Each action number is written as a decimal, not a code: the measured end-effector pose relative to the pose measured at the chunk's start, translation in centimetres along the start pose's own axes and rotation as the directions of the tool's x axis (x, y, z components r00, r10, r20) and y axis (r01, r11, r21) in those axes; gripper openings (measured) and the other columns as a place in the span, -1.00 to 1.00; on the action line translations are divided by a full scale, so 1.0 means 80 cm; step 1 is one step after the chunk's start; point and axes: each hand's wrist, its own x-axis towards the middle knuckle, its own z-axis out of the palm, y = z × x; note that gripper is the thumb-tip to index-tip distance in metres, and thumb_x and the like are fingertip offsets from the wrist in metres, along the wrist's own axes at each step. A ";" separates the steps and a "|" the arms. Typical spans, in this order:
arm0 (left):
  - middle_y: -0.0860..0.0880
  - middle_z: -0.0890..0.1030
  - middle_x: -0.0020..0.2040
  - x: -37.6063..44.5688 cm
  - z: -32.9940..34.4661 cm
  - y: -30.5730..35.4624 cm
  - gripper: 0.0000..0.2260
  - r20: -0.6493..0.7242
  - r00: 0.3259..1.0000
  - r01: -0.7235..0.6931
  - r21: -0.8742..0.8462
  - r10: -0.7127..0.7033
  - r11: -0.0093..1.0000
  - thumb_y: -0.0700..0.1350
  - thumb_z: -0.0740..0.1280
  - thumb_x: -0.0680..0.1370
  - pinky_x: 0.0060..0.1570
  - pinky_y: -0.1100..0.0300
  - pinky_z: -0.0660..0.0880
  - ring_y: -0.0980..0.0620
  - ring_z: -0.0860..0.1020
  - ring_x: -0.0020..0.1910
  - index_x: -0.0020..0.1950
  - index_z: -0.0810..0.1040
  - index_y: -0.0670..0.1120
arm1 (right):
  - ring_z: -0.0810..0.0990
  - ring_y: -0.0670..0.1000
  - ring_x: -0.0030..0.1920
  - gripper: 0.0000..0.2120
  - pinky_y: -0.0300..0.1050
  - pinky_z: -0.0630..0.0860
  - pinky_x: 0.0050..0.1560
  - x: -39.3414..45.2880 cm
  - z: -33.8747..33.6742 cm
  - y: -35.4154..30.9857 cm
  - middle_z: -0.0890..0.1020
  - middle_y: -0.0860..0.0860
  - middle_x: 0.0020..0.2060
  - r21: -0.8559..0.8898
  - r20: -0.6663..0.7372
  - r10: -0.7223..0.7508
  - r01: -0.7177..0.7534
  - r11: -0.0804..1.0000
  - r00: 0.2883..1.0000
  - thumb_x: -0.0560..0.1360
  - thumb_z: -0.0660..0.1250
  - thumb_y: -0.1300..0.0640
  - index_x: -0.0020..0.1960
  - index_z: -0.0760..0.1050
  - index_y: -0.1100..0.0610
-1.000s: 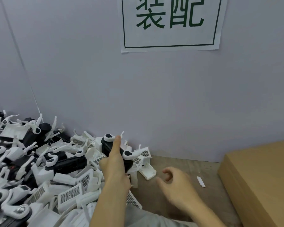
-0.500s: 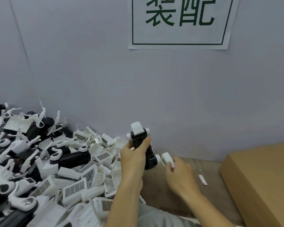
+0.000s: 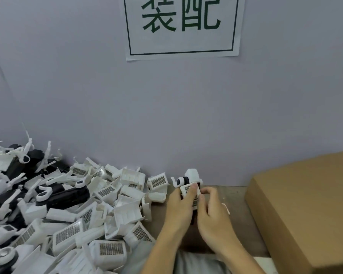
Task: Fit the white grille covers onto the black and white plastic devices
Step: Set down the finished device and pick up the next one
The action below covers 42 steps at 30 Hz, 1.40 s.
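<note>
One head-worn view looks forward and down, close over the worktop (image 3: pixel 232 194); the wall (image 3: pixel 166 115) fills twelve o'clock, a parts pile (image 3: pixel 67 214) eight o'clock, a cardboard box (image 3: pixel 305 204) four o'clock.

- We see only part of the black and white plastic device (image 3: pixel 188 177): its lower body sits behind the left hand (image 3: pixel 177 210) and the right hand (image 3: pixel 214 216).
- The white grille cover (image 3: pixel 188 191) held against it is crossed by the left thumb, so we cannot tell whether it is seated.
- The white paper sign with green characters (image 3: pixel 181 26) is cut off by the top edge.
- The brown cardboard box (image 3: pixel 305 210) runs out of the right and bottom edges.
- The heap of white and black plastic parts (image 3: pixel 57 210) runs past the left and bottom edges, burying its lower pieces and the table beneath.
- A small white strip (image 3: pixel 226 208) beside the right hand is too small for us to identify.
</note>
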 end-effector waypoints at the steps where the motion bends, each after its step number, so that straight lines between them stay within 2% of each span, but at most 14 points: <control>1: -0.04 0.74 -0.08 -0.001 0.001 -0.001 -0.82 0.003 1.000 -0.023 0.020 0.023 1.000 -0.07 0.31 0.64 -0.22 0.41 0.51 0.11 0.69 -0.08 0.07 0.69 -0.09 | 0.52 -0.40 -0.12 -0.87 -0.54 0.38 -0.20 0.001 -0.001 0.002 0.62 -0.11 -0.20 -0.044 -0.005 -0.005 0.004 0.999 1.000 0.68 0.11 0.06 -0.02 0.33 -0.13; 5: -0.06 0.74 -0.13 -0.002 -0.002 0.000 -0.86 -0.107 0.994 -0.027 -0.001 0.027 1.000 -0.06 0.44 0.55 -0.26 0.37 0.53 0.11 0.69 -0.17 0.01 0.68 -0.11 | 0.48 -0.39 -0.12 -0.90 -0.32 0.40 -0.32 0.005 -0.006 0.011 0.58 -0.11 -0.25 -0.132 0.021 0.048 -0.044 0.990 0.999 0.67 0.10 -0.02 -0.04 0.30 -0.14; 8: 0.01 0.73 -0.20 -0.001 -0.007 -0.003 -0.86 -0.140 0.990 -0.019 -0.026 0.015 1.000 -0.04 0.49 0.51 -0.35 0.36 0.52 0.11 0.70 -0.24 -0.01 0.67 -0.07 | 0.53 -0.34 -0.19 -0.90 -0.30 0.40 -0.31 0.008 -0.009 0.012 0.61 -0.09 -0.25 -0.074 -0.002 0.066 -0.066 0.995 0.998 0.65 0.17 -0.01 -0.05 0.37 -0.12; 11: 0.02 0.74 -0.18 -0.004 -0.004 -0.004 -0.89 -0.084 0.996 -0.030 -0.032 0.027 0.999 -0.06 0.47 0.53 -0.35 0.37 0.53 0.11 0.70 -0.22 0.00 0.67 -0.06 | 0.61 -0.29 -0.16 -0.88 -0.40 0.48 -0.22 0.011 -0.009 0.009 0.68 -0.10 -0.19 0.168 -0.005 0.114 -0.111 0.980 0.994 0.65 0.22 -0.01 0.00 0.53 -0.08; 13: -0.01 0.74 -0.13 -0.004 0.000 -0.005 -0.88 -0.024 0.998 -0.049 -0.012 0.049 0.999 -0.04 0.42 0.57 -0.26 0.34 0.56 0.09 0.71 -0.14 0.02 0.67 -0.06 | 0.68 -0.17 -0.04 -0.81 -0.32 0.56 -0.11 0.011 -0.009 0.005 0.72 -0.07 -0.08 0.358 0.080 0.147 -0.166 0.919 0.986 0.65 0.24 -0.03 0.09 0.61 -0.02; 16: -0.07 0.74 -0.08 -0.003 0.003 -0.007 -0.83 0.025 0.999 -0.033 -0.083 0.035 0.996 -0.05 0.33 0.62 -0.13 0.22 0.61 0.01 0.71 -0.08 0.04 0.67 -0.09 | 0.72 -0.08 -0.09 -0.75 -0.33 0.56 -0.20 0.014 -0.015 0.002 0.75 -0.01 -0.12 0.487 0.110 0.145 -0.180 0.855 0.983 0.64 0.23 0.04 0.07 0.67 0.08; 21: -0.05 0.74 -0.12 -0.001 0.003 -0.009 -0.87 0.014 0.992 -0.127 -0.018 0.127 0.992 -0.13 0.33 0.62 -0.20 0.29 0.57 0.06 0.71 -0.13 0.04 0.64 -0.15 | 0.71 -0.05 -0.05 -0.70 -0.25 0.61 -0.08 0.020 -0.014 0.009 0.74 0.03 -0.10 0.396 0.081 0.117 -0.139 0.908 0.990 0.68 0.17 0.08 0.08 0.66 0.14; 27: -0.11 0.73 -0.11 0.000 0.005 -0.008 -0.87 -0.008 0.991 -0.137 -0.041 0.136 0.990 -0.16 0.36 0.60 -0.20 0.29 0.57 0.04 0.70 -0.13 0.05 0.63 -0.19 | 0.67 -0.05 0.00 -0.68 -0.13 0.61 0.01 0.018 -0.006 0.015 0.71 0.01 -0.06 0.272 0.022 0.060 -0.064 0.960 0.998 0.70 0.10 0.07 0.09 0.64 0.08; 30: -0.06 0.73 -0.11 0.000 0.006 -0.009 -0.89 -0.033 0.991 -0.129 -0.018 0.128 0.992 -0.14 0.38 0.59 -0.18 0.29 0.58 0.05 0.70 -0.10 0.05 0.64 -0.15 | 0.59 -0.18 -0.01 -0.73 -0.35 0.51 -0.06 0.016 -0.006 0.014 0.64 -0.05 -0.02 0.138 -0.078 0.007 0.004 0.990 0.997 0.69 0.13 0.06 0.09 0.62 0.02; 32: -0.01 0.74 -0.13 0.000 0.006 -0.010 -0.89 -0.039 0.991 -0.129 -0.007 0.129 0.992 -0.12 0.38 0.59 -0.20 0.32 0.56 0.09 0.70 -0.13 0.04 0.64 -0.13 | 0.56 -0.24 0.01 -0.79 -0.42 0.48 -0.06 0.015 -0.007 0.013 0.61 -0.13 -0.01 0.101 -0.100 -0.019 0.030 0.994 0.995 0.67 0.18 0.04 0.12 0.60 -0.06; 34: 0.01 0.74 -0.12 -0.002 0.005 -0.009 -0.86 -0.047 0.992 -0.120 -0.020 0.119 0.993 -0.08 0.36 0.60 -0.21 0.33 0.56 0.10 0.70 -0.12 0.03 0.66 -0.12 | 0.59 -0.23 0.00 -0.82 -0.38 0.52 -0.05 0.015 -0.006 0.013 0.64 -0.13 0.01 0.160 -0.065 0.010 0.001 0.987 0.998 0.66 0.23 0.05 0.15 0.58 -0.06; 37: -0.02 0.74 -0.06 -0.003 0.004 -0.009 -0.81 -0.037 0.993 -0.113 -0.026 0.112 0.993 -0.02 0.32 0.62 -0.06 0.22 0.61 0.06 0.70 -0.04 0.06 0.66 -0.08 | 0.65 -0.22 -0.03 -0.84 -0.37 0.55 -0.11 0.018 -0.007 0.010 0.70 -0.06 -0.02 0.363 -0.002 0.105 -0.097 0.927 0.994 0.64 0.28 0.09 0.15 0.60 0.02; 40: -0.06 0.73 -0.07 -0.005 0.005 -0.007 -0.81 -0.010 0.993 -0.120 -0.034 0.119 0.992 -0.01 0.31 0.62 -0.07 0.18 0.63 -0.02 0.70 -0.03 0.07 0.66 -0.07 | 0.71 -0.05 0.03 -0.74 -0.18 0.62 0.01 0.020 -0.011 0.008 0.74 0.03 -0.02 0.515 0.155 0.136 -0.197 0.834 0.979 0.66 0.22 0.08 0.14 0.66 0.13; 42: -0.10 0.72 -0.08 -0.005 0.005 -0.006 -0.83 -0.008 0.992 -0.128 -0.036 0.128 0.991 -0.03 0.31 0.62 -0.09 0.16 0.63 -0.08 0.69 -0.03 0.05 0.66 -0.08 | 0.72 0.02 0.04 -0.71 -0.07 0.62 0.07 0.020 -0.013 0.009 0.75 0.06 -0.03 0.551 0.199 0.149 -0.236 0.800 0.969 0.66 0.20 0.07 0.12 0.67 0.15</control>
